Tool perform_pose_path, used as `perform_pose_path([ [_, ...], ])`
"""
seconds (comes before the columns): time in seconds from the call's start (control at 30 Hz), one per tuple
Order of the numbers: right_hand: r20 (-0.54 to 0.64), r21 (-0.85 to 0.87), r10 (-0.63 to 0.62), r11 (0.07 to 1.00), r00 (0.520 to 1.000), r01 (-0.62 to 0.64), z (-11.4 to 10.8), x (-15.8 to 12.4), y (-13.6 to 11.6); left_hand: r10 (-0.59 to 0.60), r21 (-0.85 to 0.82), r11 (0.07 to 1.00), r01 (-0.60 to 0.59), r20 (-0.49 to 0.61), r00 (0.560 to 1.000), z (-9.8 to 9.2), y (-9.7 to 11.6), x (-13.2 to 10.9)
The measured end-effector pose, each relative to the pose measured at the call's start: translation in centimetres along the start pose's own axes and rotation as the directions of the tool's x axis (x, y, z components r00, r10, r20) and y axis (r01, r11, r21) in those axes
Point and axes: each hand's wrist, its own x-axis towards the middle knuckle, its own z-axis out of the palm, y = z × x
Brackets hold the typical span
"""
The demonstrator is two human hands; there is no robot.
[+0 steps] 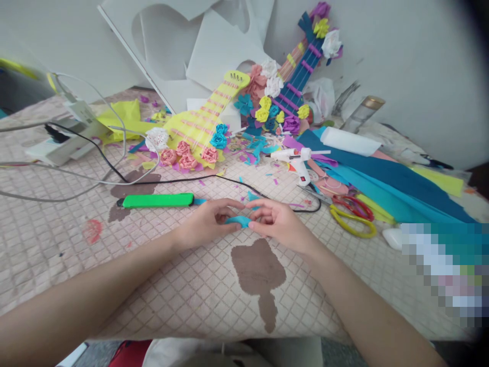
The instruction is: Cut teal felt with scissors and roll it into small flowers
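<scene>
Between my two hands is a small strip of bright blue crepe paper point(237, 221), held low over the table. My left hand point(210, 219) pinches its left end between thumb and fingers. At the other end, my right hand point(275, 220) grips the strip with thumb and fingertips. The fingers of both hands curl toward each other and partly hide the paper. Just left of my left hand lies a green utility knife point(158, 200). Beyond my right hand is a white glue gun point(298, 160), and scissors with red and yellow handles point(353, 219) rest to its right.
A yellow paper guitar point(194, 127) and a dark blue one point(300, 76), trimmed with paper flowers, lean at the back. Folded blue paper sheets point(382, 168) lie right. A white power strip point(57, 145) sits left, and a black cord point(171, 181) crosses the patterned tablecloth point(171, 290).
</scene>
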Motion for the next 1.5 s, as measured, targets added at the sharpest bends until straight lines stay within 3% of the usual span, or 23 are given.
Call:
perform_pose_path([
  [0.23, -0.013, 0.005, 0.007, 1.000, 1.000, -0.007, 0.15, 0.11, 0.14, -0.014, 0.042, 0.999, 0.015, -0.038, 0.999, 0.12, -0.03, 0.07],
  [0.53, -0.012, -0.024, 0.004, 1.000, 1.000, -0.005, 0.20, 0.14, 0.23, -0.059, -0.067, 0.996, 0.056, -0.044, 0.997, 0.11, 0.23, -0.06],
  [1.5, -0.007, -0.064, 0.018, 0.998, 1.000, -0.019, 0.59, 0.28, 0.59, -0.040, 0.042, 0.998, 0.044, -0.086, 0.995, 0.38, 0.41, -0.09],
])
